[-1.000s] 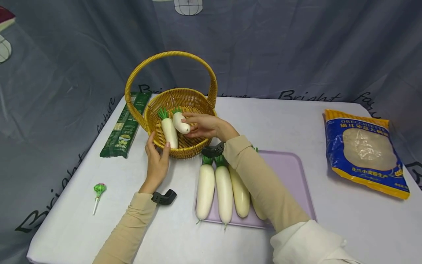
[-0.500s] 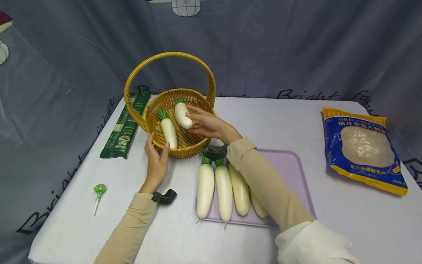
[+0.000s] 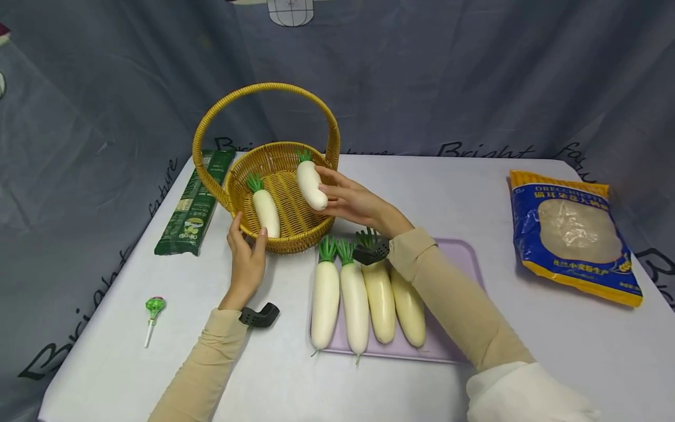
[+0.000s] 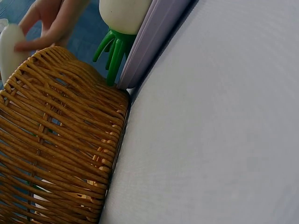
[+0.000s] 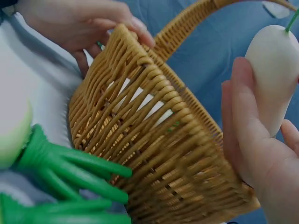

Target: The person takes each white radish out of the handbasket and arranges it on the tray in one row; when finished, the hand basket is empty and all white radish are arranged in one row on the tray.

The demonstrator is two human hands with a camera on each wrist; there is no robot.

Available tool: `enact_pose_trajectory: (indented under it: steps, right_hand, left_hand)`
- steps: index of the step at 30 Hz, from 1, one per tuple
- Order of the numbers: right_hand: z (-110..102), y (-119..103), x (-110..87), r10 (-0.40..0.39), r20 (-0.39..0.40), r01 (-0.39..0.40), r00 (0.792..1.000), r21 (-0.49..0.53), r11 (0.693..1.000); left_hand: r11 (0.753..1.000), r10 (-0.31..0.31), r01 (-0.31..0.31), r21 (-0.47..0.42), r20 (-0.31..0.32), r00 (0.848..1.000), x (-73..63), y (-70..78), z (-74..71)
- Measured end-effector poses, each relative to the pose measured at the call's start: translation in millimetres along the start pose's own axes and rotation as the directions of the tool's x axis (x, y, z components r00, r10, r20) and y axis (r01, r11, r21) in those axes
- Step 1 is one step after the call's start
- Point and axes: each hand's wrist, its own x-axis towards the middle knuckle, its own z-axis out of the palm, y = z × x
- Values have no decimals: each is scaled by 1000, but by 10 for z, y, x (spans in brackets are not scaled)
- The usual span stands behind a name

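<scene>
My right hand [image 3: 354, 200] holds a short white radish [image 3: 311, 184] with green tops above the right side of a yellow woven basket [image 3: 303, 241]. In the right wrist view, the fingers [image 5: 244, 93] lie along the radish [image 5: 274, 70], its lower end near the thumb. A second white radish [image 3: 266, 212] lies inside the basket on the left. My left hand [image 3: 246, 264] grips the basket's near-left rim, its thumb at the edge; in the right wrist view, this hand [image 5: 79, 21] reaches over the rim.
Several long white radishes [image 3: 325, 305] lie side by side on a lilac tray [image 3: 461, 258] in front of the basket. A green packet [image 3: 190, 217] lies to its left, a lollipop [image 3: 154, 306] at front left. A blue-and-yellow pasta bag [image 3: 577, 234] lies far right.
My right hand has lifted the short radish from beside the other one and carried it rightwards, towards the basket's right rim. The left hand stays on the basket's rim.
</scene>
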Motion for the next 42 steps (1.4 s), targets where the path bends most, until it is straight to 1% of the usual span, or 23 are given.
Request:
enact_pose_trajectory:
  steps: [6, 12, 14, 17, 20, 24, 26, 28, 30, 32, 34, 36, 38, 42]
  right_hand:
    - [-63, -66, -372, -15, -5, 15, 1000, -46, 999]
    - [-182, -77, -876, -19, -5, 19, 1000, -118, 993]
    - [-239, -55, -1057, -26, 1, 26, 1000, -125, 992]
    - [-359, -1, -1308, -67, 28, 70, 997, -124, 990]
    - [-485, 58, -1540, -112, 32, 115, 993, -123, 986]
    - [-613, 139, -1819, -132, -19, 126, 991, -192, 973]
    - [-653, 178, -1938, -127, -57, 108, 990, -261, 959]
    - [-667, 212, -2046, -110, -120, 61, 987, -353, 934]
    - [-664, 250, -2141, -90, -187, 0, 978, -437, 900]
    - [-647, 296, -2227, -69, -250, -69, 966, -506, 860]
    - [-624, 355, -2302, -52, -296, -126, 954, -551, 825]
    - [-599, 427, -2365, -35, -321, -166, 946, -578, 799]
    - [-563, 501, -2412, -18, -332, -192, 943, -588, 786]
    - [-489, 625, -2453, 6, -331, -209, 943, -581, 786]
  left_hand:
    - [1000, 3, -3, -3, -6, 1000, -2, -8, -11]
    - [1000, 8, -8, -10, -5, 1000, 6, -14, -8]
    - [1000, 9, -9, -8, -5, 1000, 3, -10, -4]
    - [1000, 9, -9, -12, -6, 1000, 5, -10, -2]
    - [1000, 8, -8, -8, -9, 1000, 8, -11, -6]
    - [1000, 7, -8, -9, -8, 1000, 6, -9, -5]
    - [1000, 8, -8, -9, -9, 1000, 3, -14, 0]
    - [1000, 10, -10, -11, -9, 1000, -1, -17, 8]
    - [1000, 8, -8, -11, -13, 1000, -9, -22, 15]
    - [1000, 8, -8, -13, -14, 1000, -12, -28, 22]
    - [1000, 9, -9, -15, -8, 1000, -12, -31, 28]
    - [1000, 8, -8, -10, -4, 1000, -9, -32, 31]
    - [1000, 7, -7, -4, -4, 1000, -9, -26, 29]
    - [1000, 11, -11, -7, -8, 1000, -4, -11, 16]
